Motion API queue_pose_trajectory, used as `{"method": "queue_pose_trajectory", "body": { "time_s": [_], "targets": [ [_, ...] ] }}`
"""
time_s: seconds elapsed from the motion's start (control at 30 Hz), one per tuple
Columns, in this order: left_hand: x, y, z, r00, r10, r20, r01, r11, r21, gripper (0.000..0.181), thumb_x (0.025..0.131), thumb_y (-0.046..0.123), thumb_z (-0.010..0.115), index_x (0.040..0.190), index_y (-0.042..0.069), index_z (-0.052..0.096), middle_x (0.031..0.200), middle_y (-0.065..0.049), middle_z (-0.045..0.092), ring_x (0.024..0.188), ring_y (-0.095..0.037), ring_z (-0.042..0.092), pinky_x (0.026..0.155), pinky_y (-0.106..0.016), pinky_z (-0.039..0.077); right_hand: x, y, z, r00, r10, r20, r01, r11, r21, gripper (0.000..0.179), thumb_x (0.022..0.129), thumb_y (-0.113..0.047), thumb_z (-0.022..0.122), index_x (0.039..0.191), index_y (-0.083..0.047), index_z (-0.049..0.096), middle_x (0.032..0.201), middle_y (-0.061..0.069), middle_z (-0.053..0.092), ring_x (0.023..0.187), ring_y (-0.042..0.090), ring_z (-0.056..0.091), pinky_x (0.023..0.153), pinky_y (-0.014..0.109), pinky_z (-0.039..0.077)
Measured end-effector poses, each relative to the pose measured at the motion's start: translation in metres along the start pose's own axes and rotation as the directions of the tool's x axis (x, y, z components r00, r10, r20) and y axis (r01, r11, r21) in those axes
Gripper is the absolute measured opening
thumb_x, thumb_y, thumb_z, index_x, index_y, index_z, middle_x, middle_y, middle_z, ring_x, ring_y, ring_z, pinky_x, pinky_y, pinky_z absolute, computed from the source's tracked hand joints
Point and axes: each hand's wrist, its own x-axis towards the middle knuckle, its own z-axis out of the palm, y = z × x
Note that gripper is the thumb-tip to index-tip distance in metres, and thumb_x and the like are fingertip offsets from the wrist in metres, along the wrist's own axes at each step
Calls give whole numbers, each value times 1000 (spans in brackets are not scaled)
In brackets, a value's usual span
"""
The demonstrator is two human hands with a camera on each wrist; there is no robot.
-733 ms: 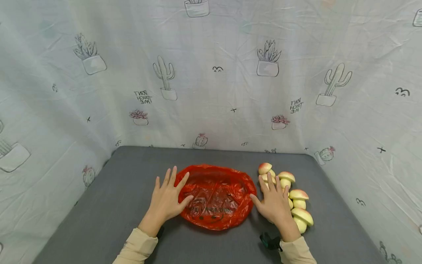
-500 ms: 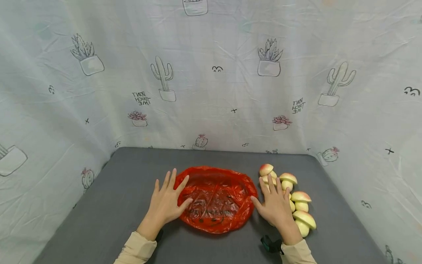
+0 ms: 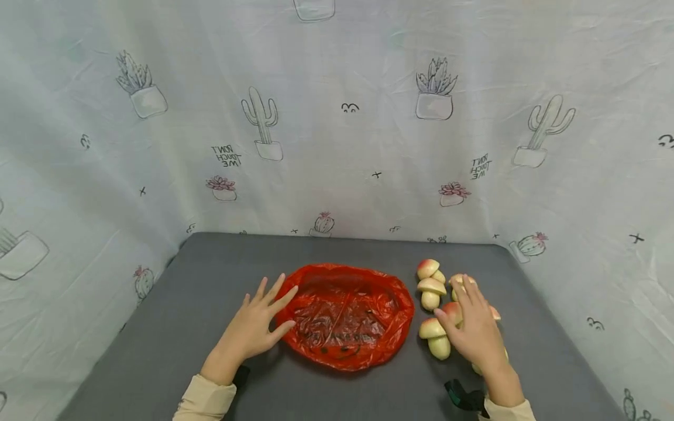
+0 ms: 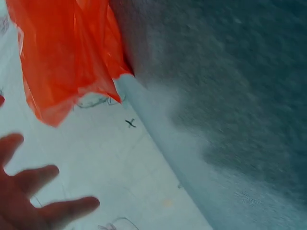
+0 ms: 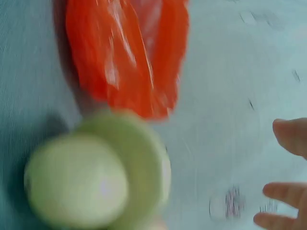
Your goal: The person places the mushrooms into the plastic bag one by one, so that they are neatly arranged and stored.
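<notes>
A red plastic bag stands on the grey table with its mouth spread wide. Close by its left rim is my left hand, fingers spread and holding nothing; the left wrist view shows its fingers apart from the bag. To the right of the bag lie several pale yellow mushrooms with reddish tints on their caps. My right hand is over the right part of this group, hiding some of them. Large and blurred in the right wrist view is one mushroom, away from the extended fingers.
A grey table carries everything. Behind it and along both sides hangs a white curtain printed with potted cacti and succulents. Dark wrist straps show near the sleeves.
My right hand has shifted right across the mushrooms, uncovering those on the group's left side. The left hand has drawn slightly left, away from the bag. The bag looks the same.
</notes>
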Motion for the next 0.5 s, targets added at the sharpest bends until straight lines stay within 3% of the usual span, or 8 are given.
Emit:
{"method": "queue_pose_trajectory", "body": {
  "time_s": [0.2, 0.37, 0.5],
  "targets": [
    [-7, -6, -3, 1000, 20, 23, -15, 983, -181, 63, 88, 44, 62, 146, 27, 40, 155, -7, 29, 139, -47, 21, 95, -74, 29, -19, 27, -31, 998, 68, -16, -65, 986, 154, 71, 92, -26, 61, 150, -6, 25, 154, 28, 15, 136, 56, 14, 95, 77, 16],
    [-8, -7, -1, 999, 15, 39, -5, 971, -237, 58, 89, 36, 64, 142, 22, 46, 155, -10, 29, 139, -48, 21, 95, -75, 27, -39, 51, -42, 986, 164, 28, -166, 967, 193, 75, 93, -23, 59, 153, -7, 17, 156, 28, 5, 134, 60, 10, 93, 79, 13],
    [-5, -8, 3, 999, 15, 46, -2, 964, -264, 53, 90, 31, 63, 140, 20, 49, 155, -11, 28, 138, -47, 23, 96, -69, 33, -50, 63, -44, 968, 230, 102, -248, 945, 213, 79, 94, -24, 58, 153, -7, 10, 156, 26, -3, 135, 59, 8, 91, 77, 21]
  ]
}}
